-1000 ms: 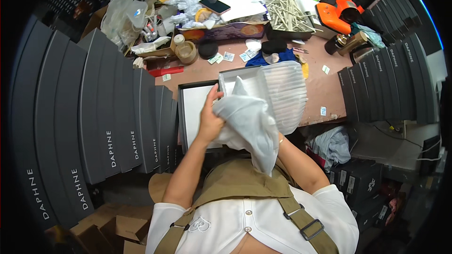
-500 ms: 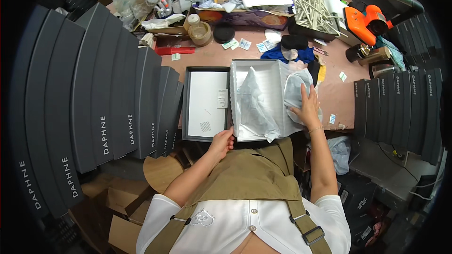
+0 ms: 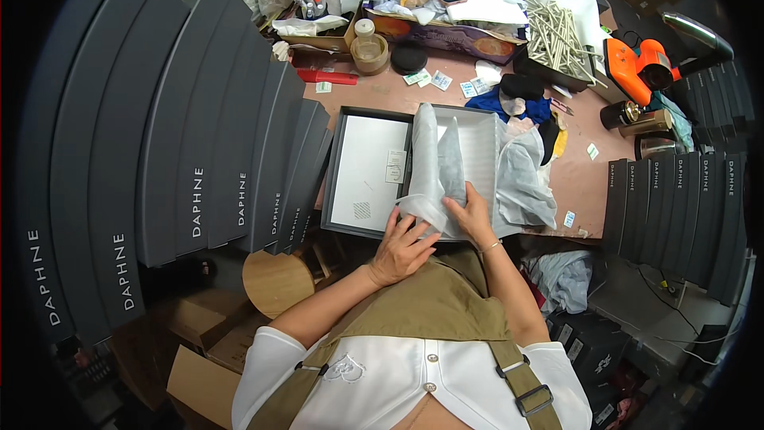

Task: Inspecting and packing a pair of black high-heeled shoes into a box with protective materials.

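Head view, looking down at a cluttered work table (image 3: 374,99). At centre frame, both hands press on the near edge of white tissue paper (image 3: 438,171) folded over the contents of an open grey box (image 3: 477,167). The left hand (image 3: 400,247) lies flat, fingers spread, gripping nothing. The right hand (image 3: 471,215) curls lightly, fingertips pinning the fold. Just left of the box lies its lid (image 3: 362,171), white inside, with a small card.

The tissue looks thin, soft and crinkled, and could tear or spring open under uneven pressure. A loose sheet (image 3: 527,179) billows past the box's right wall and might snag. Stacks of matte dark grey flat boxes (image 3: 199,135) fan across the left of the frame; they look rigid and smooth.
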The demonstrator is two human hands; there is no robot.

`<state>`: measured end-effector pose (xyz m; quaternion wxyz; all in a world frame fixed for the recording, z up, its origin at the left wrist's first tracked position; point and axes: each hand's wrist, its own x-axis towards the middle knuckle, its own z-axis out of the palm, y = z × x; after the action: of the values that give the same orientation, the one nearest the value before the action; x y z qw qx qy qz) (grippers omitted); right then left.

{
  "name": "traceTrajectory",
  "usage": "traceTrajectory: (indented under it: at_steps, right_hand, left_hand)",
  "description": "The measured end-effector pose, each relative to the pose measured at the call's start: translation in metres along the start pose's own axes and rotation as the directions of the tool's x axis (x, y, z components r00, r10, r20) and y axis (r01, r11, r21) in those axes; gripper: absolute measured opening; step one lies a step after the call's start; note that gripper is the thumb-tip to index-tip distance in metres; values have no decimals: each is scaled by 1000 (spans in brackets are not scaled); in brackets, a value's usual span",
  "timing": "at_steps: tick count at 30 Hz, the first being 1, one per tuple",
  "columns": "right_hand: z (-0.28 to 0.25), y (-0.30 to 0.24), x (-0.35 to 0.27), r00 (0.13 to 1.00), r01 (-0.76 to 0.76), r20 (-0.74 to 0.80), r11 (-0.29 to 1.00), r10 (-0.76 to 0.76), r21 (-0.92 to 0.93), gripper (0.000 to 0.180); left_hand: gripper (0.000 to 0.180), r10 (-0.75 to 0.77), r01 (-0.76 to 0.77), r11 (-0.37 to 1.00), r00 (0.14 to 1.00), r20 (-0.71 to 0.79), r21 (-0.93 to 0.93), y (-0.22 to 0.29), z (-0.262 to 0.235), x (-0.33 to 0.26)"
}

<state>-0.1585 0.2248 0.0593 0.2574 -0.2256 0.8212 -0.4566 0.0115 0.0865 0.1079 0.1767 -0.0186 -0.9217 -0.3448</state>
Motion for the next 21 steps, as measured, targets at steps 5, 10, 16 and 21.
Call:
traceTrajectory:
  at_steps: [5, 10, 16, 21]
  right_hand:
    - [36, 20, 19, 986, 156, 103, 947, -132, -281, 42]
    - [32, 35, 20, 990, 113, 98, 983, -100, -145, 44]
    - [29, 22, 18, 991, 96, 109, 989, -83, -114, 48]
    - [38, 59, 18, 986, 158, 60, 987, -158, 9, 50]
  left_hand:
    - [30, 183, -197, 979, 961, 210, 49, 5, -12, 10]
    - [29, -449, 521, 751, 853, 266, -406, -10, -27, -5]
    - [38, -717, 533, -175, 507, 478, -828, -33, -15, 8]
    - [45, -329, 371, 479, 916, 230, -795, -3, -34, 61]
